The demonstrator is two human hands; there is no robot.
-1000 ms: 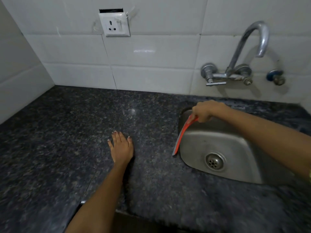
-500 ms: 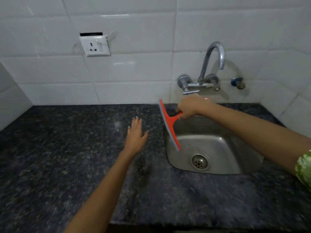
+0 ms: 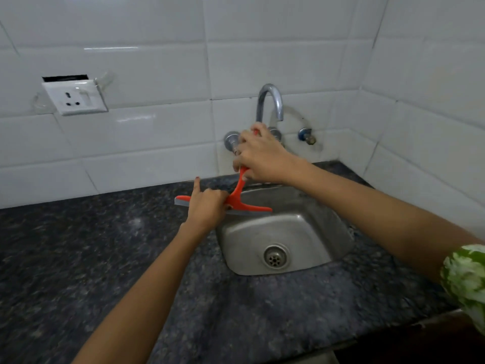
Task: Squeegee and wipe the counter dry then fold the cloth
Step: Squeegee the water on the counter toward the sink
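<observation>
An orange squeegee (image 3: pixel 239 195) with a grey rubber blade hangs over the back left rim of the steel sink (image 3: pixel 325 232), blade running left to right. My right hand (image 3: pixel 262 156) grips its handle just below the tap. My left hand (image 3: pixel 207 206) pinches the blade near its middle, index finger pointing up. The dark speckled granite counter (image 3: pixel 105 258) spreads left of and in front of the sink. No cloth is in view.
A curved chrome tap (image 3: pixel 270 101) with valves is fixed to the white tiled wall behind the sink. A white wall socket (image 3: pixel 74 99) sits on the tiles at the left. A tiled side wall closes the right. The counter's front edge runs along the bottom.
My right hand has swung the squeegee from a near-upright slant at the sink's left rim to a crosswise position at the back. My left hand has left the counter and taken hold of the blade.
</observation>
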